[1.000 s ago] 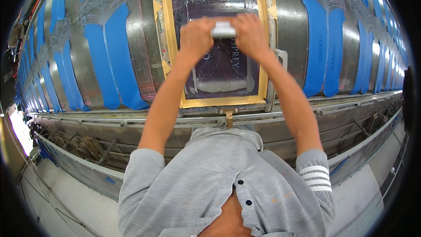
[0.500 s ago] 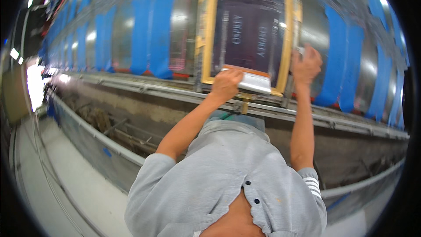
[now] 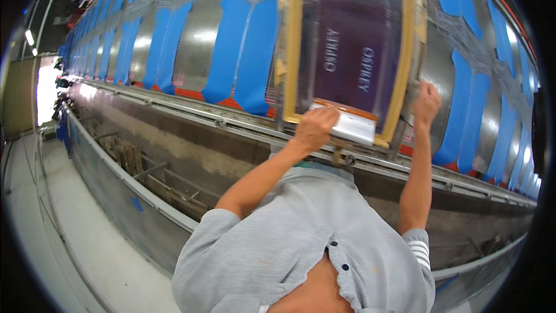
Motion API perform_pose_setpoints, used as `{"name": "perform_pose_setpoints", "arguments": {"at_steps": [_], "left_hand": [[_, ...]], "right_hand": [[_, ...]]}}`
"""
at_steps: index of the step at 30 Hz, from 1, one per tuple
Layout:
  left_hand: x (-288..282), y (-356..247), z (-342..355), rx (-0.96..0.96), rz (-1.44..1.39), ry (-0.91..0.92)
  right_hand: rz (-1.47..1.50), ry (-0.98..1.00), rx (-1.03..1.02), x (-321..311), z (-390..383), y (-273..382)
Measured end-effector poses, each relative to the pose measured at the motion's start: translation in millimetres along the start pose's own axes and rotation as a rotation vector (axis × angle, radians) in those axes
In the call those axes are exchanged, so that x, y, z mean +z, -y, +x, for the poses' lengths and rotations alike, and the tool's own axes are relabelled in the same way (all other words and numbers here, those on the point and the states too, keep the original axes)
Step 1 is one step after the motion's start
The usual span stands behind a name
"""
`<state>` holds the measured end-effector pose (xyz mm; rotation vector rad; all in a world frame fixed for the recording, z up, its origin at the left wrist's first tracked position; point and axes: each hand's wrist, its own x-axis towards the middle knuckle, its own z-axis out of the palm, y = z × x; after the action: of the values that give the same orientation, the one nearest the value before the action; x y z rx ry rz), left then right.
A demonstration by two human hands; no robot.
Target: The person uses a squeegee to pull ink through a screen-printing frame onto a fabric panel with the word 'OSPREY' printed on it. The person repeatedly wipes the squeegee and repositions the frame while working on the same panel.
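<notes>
A printing screen with a yellow-edged frame and a dark purple mesh lies over the long table, light lettering showing on it. At its near end rests a squeegee with a pale metal holder and an orange-brown strip along its far edge. My left hand is closed round the left end of that squeegee. Beside the screen's right edge, my right hand is closed with fingers curled; what it grips there, if anything, is hidden.
Blue cut pieces lie in rows on the shiny metal table top, either side of the screen. A metal rail runs along the table's near edge. Below it is a trough with a grey side wall. Pale floor lies at the left.
The screen, squeegee and both hands now appear farther right and slightly lower, as the view has shifted. The gap between screen and left blue piece looks narrower. My left hand keeps its hold.
</notes>
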<state>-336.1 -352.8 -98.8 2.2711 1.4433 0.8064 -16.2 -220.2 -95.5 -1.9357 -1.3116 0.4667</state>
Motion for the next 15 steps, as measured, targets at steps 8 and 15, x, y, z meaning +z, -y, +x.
{"name": "perform_pose_setpoints", "arguments": {"at_steps": [8,15], "left_hand": [[2,-160,63,-0.081,0.169,0.070],[24,-121,91,-0.072,0.195,0.178]], "right_hand": [[0.176,0.020,-0.025,-115,56,-2],[0.164,-0.005,0.107,-70,68,-39]]}}
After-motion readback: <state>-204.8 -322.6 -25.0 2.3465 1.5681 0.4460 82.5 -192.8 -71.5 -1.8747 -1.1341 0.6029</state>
